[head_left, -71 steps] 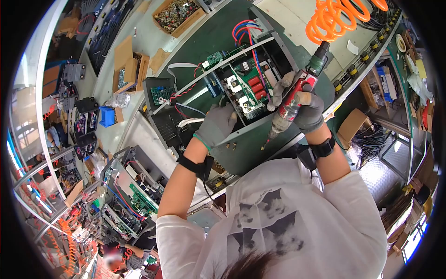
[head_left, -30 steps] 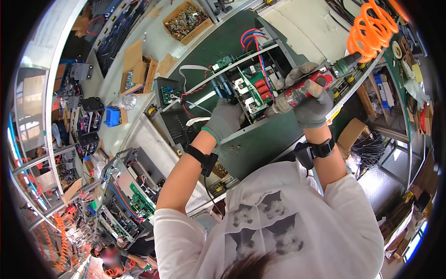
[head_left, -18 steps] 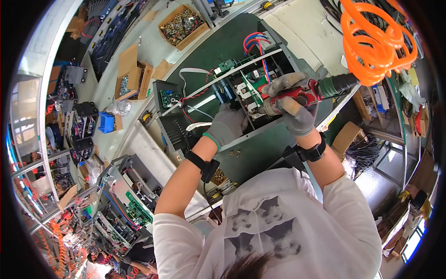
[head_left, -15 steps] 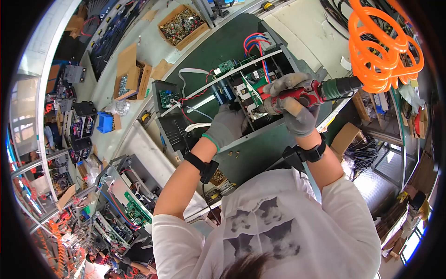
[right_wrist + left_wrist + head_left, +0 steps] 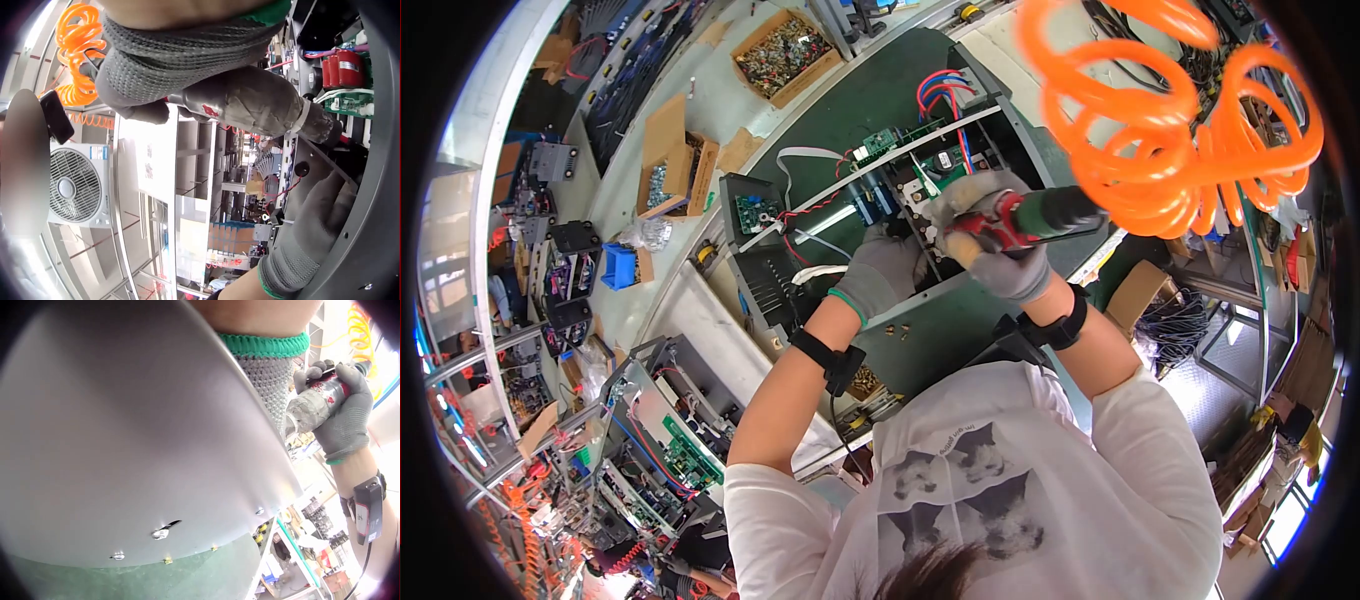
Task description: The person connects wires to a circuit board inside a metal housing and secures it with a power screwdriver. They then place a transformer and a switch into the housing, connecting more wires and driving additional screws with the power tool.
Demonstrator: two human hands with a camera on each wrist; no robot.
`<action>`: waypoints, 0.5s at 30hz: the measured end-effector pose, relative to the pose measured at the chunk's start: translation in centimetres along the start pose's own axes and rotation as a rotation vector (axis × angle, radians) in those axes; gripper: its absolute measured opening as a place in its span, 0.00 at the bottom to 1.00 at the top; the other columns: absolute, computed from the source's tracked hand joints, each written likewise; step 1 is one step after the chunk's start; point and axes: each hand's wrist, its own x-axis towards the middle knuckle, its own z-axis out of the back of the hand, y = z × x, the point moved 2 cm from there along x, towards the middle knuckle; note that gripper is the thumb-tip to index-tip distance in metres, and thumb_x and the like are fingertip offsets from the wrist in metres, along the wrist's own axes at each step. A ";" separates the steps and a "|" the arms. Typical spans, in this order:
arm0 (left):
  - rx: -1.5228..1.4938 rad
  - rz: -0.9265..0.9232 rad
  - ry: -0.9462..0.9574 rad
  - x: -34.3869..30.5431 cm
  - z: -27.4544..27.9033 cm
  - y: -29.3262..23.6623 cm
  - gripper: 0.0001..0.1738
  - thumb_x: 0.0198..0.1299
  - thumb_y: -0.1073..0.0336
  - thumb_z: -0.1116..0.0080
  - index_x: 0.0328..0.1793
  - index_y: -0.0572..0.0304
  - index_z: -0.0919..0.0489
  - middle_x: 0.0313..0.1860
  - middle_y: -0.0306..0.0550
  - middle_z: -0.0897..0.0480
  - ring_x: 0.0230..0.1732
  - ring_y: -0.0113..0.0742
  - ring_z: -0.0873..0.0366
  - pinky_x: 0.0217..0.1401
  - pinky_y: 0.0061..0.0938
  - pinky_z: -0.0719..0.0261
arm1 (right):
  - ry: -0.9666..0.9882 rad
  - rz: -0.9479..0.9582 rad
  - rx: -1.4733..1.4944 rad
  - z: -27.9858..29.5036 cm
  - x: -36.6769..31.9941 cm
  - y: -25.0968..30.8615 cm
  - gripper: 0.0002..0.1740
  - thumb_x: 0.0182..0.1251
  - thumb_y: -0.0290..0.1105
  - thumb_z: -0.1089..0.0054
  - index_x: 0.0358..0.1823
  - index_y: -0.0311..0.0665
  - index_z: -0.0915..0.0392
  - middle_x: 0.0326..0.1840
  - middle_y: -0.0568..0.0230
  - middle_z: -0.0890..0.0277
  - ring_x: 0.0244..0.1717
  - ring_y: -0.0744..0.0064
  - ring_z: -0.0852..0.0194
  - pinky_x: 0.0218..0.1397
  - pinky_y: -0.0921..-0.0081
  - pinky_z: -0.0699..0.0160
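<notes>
My right hand (image 5: 998,262) grips a red pneumatic driver (image 5: 996,222) over the right part of an open dark metal casing (image 5: 765,285). In the right wrist view the driver (image 5: 253,103) points down into the casing beside red cylindrical parts (image 5: 345,70); its very tip is hidden. My gloved left hand (image 5: 878,272) reaches over the front wall into the middle of the casing, left of the driver. Its fingertips are hidden, and whether they hold anything cannot be seen. Across the left wrist view stretches the smooth outer panel (image 5: 144,444) of the casing.
Orange coiled hose (image 5: 1140,150) hangs at the upper right. Cardboard boxes of small hardware (image 5: 735,65) and a blue bin (image 5: 618,268) are left and behind. Small brass pieces (image 5: 903,330) lie before the casing on the green surface (image 5: 940,345). Another opened unit (image 5: 690,455) is at lower left.
My right hand has brought the driver from in front of the casing to over its interior, with the tool's rear swung lower. The orange hose hangs closer. My left hand stays inside the casing.
</notes>
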 end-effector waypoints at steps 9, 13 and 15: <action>-0.293 0.033 -0.180 -4.2 2.5 -0.2 0.11 0.55 0.61 0.44 0.43 0.51 0.20 0.34 0.45 0.18 0.41 0.44 0.22 0.54 0.37 0.37 | 0.040 0.050 -0.280 -2.1 0.3 0.3 0.15 0.47 0.15 0.42 0.38 0.34 0.28 0.33 0.67 0.29 0.30 0.79 0.30 0.33 0.79 0.27; -0.265 0.041 -0.372 -4.5 0.5 -0.3 0.15 0.53 0.68 0.42 0.49 0.48 0.19 0.36 0.41 0.17 0.42 0.43 0.21 0.54 0.37 0.35 | 0.064 0.027 -0.225 -3.1 0.2 0.1 0.17 0.48 0.14 0.43 0.42 0.34 0.29 0.37 0.65 0.30 0.32 0.79 0.30 0.33 0.79 0.26; -0.275 0.078 -0.438 -4.2 0.3 -0.7 0.14 0.54 0.67 0.44 0.47 0.46 0.19 0.36 0.42 0.17 0.41 0.42 0.21 0.54 0.37 0.34 | 0.077 -0.005 -0.293 -3.1 0.0 0.1 0.21 0.49 0.11 0.45 0.46 0.35 0.30 0.41 0.60 0.25 0.42 0.75 0.23 0.44 0.76 0.21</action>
